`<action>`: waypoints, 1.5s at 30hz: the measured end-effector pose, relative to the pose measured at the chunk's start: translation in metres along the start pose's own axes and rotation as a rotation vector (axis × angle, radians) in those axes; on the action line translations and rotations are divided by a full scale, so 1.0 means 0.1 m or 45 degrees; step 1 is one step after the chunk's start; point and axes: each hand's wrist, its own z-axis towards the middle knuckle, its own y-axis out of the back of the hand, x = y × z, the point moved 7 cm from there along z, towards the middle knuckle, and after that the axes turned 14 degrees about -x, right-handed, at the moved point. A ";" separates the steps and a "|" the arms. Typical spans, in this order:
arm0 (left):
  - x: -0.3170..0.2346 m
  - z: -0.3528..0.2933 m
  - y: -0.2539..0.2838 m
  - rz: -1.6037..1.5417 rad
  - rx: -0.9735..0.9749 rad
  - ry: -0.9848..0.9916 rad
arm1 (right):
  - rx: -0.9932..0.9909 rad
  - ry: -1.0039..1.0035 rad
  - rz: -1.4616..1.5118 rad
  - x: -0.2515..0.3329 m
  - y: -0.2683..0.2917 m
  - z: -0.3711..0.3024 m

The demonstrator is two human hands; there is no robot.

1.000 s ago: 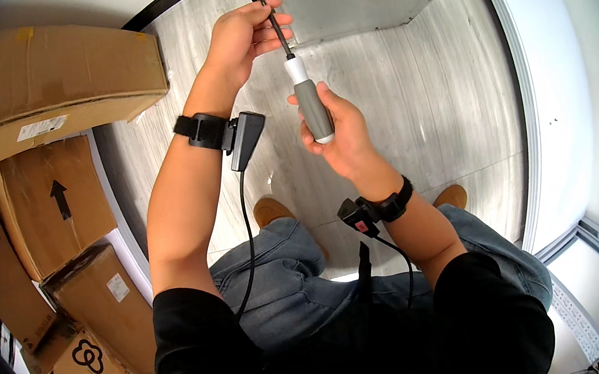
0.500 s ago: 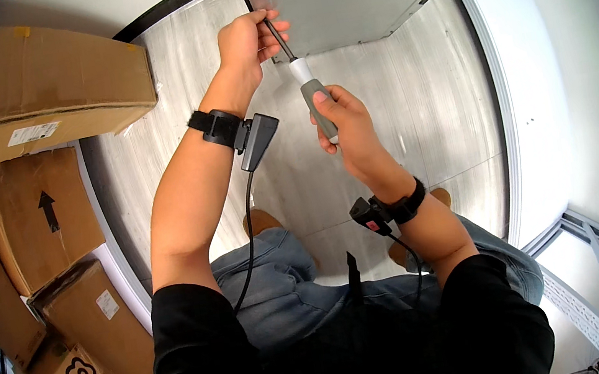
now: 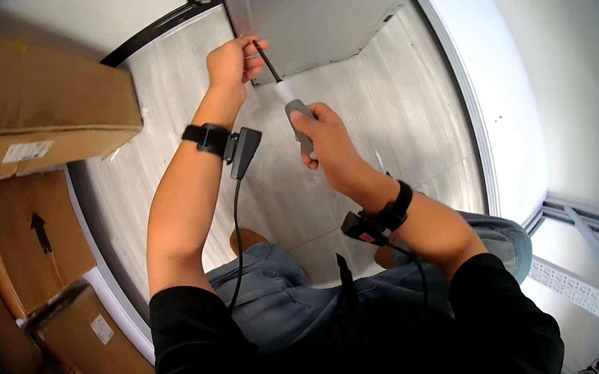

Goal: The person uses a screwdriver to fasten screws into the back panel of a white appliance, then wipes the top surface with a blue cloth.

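Note:
My right hand [image 3: 324,141] is wrapped round the grey handle of a screwdriver [image 3: 298,120], thumb lying along it. Its dark shaft slants up and left to the fingers of my left hand [image 3: 233,64]. Those fingers are curled around the shaft's far end, thumb and forefinger pinched at the tip. Whether they also hold a small part there is hidden. Both hands are by the lower left corner of a large grey metal panel [image 3: 319,10], and the left one is at the panel's side edge.
Cardboard boxes [image 3: 44,109] are stacked along the left side. Pale wood-look floor [image 3: 394,95] lies under my feet. To the right runs a white wall [image 3: 551,56], with a metal frame [image 3: 594,243] near the lower right. A black cable [image 3: 241,250] hangs from my left wrist strap.
The whole view has shifted, so panel, boxes and hands appear lower and further left. Both hands keep their grip on the screwdriver, close to the same panel corner.

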 end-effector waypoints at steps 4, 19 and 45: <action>0.03 -0.14 -0.10 -0.034 -0.084 -0.011 | 0.023 0.020 -0.272 0.49 0.38 0.05; 0.46 -1.19 -2.76 0.542 0.696 -0.092 | -0.464 0.509 -0.303 1.87 3.98 -0.43; 2.71 -1.68 -5.58 0.857 0.966 -0.334 | -0.764 0.073 0.570 -0.80 5.69 0.33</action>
